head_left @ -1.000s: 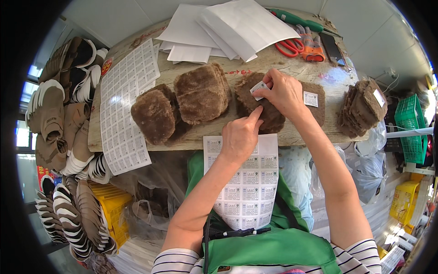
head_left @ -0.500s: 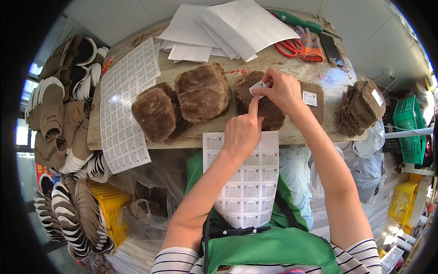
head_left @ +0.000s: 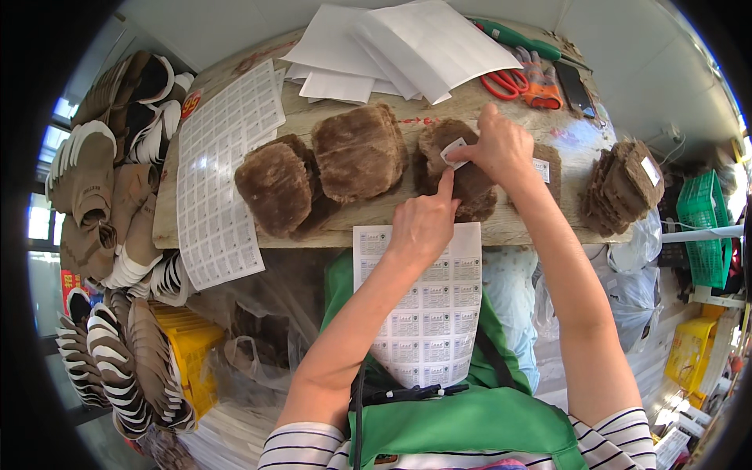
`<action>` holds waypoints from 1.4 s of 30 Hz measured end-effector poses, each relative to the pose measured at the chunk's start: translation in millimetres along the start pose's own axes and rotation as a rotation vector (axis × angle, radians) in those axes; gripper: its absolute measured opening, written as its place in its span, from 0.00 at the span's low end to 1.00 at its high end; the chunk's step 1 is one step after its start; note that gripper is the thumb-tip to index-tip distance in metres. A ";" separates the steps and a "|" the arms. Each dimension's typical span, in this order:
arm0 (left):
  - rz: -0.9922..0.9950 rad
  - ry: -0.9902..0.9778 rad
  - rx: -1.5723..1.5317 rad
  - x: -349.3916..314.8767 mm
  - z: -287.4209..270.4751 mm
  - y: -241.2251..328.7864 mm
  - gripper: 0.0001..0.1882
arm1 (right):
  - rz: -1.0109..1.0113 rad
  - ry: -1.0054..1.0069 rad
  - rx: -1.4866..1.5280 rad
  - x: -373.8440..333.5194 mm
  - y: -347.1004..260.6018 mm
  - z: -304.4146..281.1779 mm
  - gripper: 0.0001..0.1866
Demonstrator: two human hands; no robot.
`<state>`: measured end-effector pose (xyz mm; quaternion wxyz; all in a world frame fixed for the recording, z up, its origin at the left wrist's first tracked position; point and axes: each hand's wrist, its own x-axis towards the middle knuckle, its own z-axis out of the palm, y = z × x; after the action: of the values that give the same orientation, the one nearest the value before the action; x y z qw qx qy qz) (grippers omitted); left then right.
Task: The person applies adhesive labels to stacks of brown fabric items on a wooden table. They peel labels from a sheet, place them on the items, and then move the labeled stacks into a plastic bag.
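A small white printed label (head_left: 452, 150) lies slightly tilted on top of a brown furry fabric stack (head_left: 446, 131). My right hand (head_left: 505, 149) reaches over the stack, its thumb on the label's right side and its index finger lifted apart from the thumb. From below, my left hand (head_left: 423, 227) stretches its index finger to the label's lower edge; its other fingers are curled. Under the left hand hangs a sheet of printed labels (head_left: 431, 313), over the table's front edge. Right of the stack, partly behind my right forearm, a brown piece bears another label (head_left: 541, 169).
Two more furry stacks (head_left: 359, 153) (head_left: 272, 188) stand at the left, beside a long label sheet (head_left: 219, 172). A labelled pile (head_left: 619, 188) sits at the right. Farther back are white papers (head_left: 423, 47), red scissors (head_left: 505, 83), a glove (head_left: 540, 82) and a phone (head_left: 574, 88).
The label, pinched in my right hand before, now lies against the furry stack under the thumb. My right index finger has lifted away. The view has shifted slightly.
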<state>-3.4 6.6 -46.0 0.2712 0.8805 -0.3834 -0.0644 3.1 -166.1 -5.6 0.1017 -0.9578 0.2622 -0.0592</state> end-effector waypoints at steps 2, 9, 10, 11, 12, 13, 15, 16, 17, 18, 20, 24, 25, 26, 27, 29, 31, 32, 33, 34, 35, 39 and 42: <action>-0.002 0.003 -0.018 -0.4 -0.6 0.8 0.30 | -0.002 0.074 0.069 2.2 12.3 5.7 0.31; -0.026 0.097 -0.143 7.9 -7.6 -6.2 0.43 | -0.032 -0.005 0.708 2.1 27.7 21.2 0.23; -0.012 0.124 -0.184 10.4 -8.3 -6.2 0.45 | -0.045 -0.021 0.837 4.1 35.1 28.6 0.21; -0.049 0.060 -0.202 10.3 -10.1 -5.7 0.47 | -0.058 -0.035 0.965 6.0 44.3 34.9 0.19; -0.051 0.073 -0.208 6.9 -13.7 -7.1 0.47 | -0.038 -0.049 1.076 2.2 41.0 32.9 0.18; -0.048 0.083 -0.217 2.3 -17.1 -6.1 0.47 | -0.014 -0.058 1.185 -6.8 36.4 24.2 0.18; -0.022 0.178 -0.278 -8.3 -23.4 -0.4 0.38 | 0.022 -0.021 1.342 -21.8 37.0 6.8 0.19; -0.017 0.179 -0.280 -11.2 -28.7 1.5 0.33 | 0.033 0.025 1.392 -28.1 41.3 -1.3 0.19; -0.012 0.180 -0.281 -13.6 -35.0 1.5 0.29 | 0.044 0.071 1.440 -32.3 46.7 -6.4 0.20; 0.001 0.180 -0.285 -14.8 -39.5 3.9 0.25 | 0.040 0.100 1.441 -33.5 60.3 -9.5 0.21; 0.044 0.246 -0.280 -15.4 -42.9 7.9 0.13 | 0.039 0.152 1.445 -34.3 95.4 -8.6 0.22; -0.008 0.202 -0.279 -17.0 -54.0 14.0 0.12 | 0.055 0.133 1.464 -47.5 119.3 -25.3 0.16; -0.023 0.173 -0.291 -16.9 -55.7 16.5 0.12 | 0.083 0.148 1.450 -51.2 121.0 -28.3 0.14; -0.039 0.145 -0.303 -16.9 -56.5 18.7 0.12 | 0.077 0.163 1.441 -53.7 124.1 -30.5 0.14; -0.021 0.149 -0.307 -18.1 -54.9 17.8 0.11 | 0.072 0.175 1.435 -55.1 126.4 -29.7 0.14; 0.019 0.170 -0.333 -16.6 -48.1 16.6 0.11 | 0.095 0.191 1.363 -54.5 141.1 -23.6 0.17; 0.033 0.200 -0.325 -18.7 -48.5 14.6 0.11 | 0.084 0.435 0.668 -64.1 134.2 -24.2 0.20; 0.039 0.221 -0.313 -16.9 -48.5 15.8 0.11 | 0.074 0.536 0.313 -69.5 131.1 -26.1 0.22; 0.040 0.238 -0.297 -17.3 -49.3 15.1 0.12 | 0.007 0.587 0.349 -76.0 127.3 -28.2 0.25; 0.019 0.253 -0.256 -19.1 -51.6 12.7 0.12 | -0.053 0.562 0.319 -88.5 112.8 -37.1 0.25; 0.006 0.265 -0.218 -19.1 -54.0 11.3 0.13 | 0.005 0.339 0.579 -106.4 95.3 -47.6 0.25; -0.012 0.374 -0.135 -16.7 -56.7 8.2 0.16 | -0.049 -0.176 1.011 -180.0 25.9 -38.7 0.17; -0.002 0.396 -0.074 -16.8 -56.6 12.4 0.18 | 0.049 -0.211 1.118 -195.6 -0.4 -23.7 0.15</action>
<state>-4.9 35.8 6.8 0.3731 0.8660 -0.3189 0.0956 -168.0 -69.1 5.8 0.6201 -0.7527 0.2017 -0.0907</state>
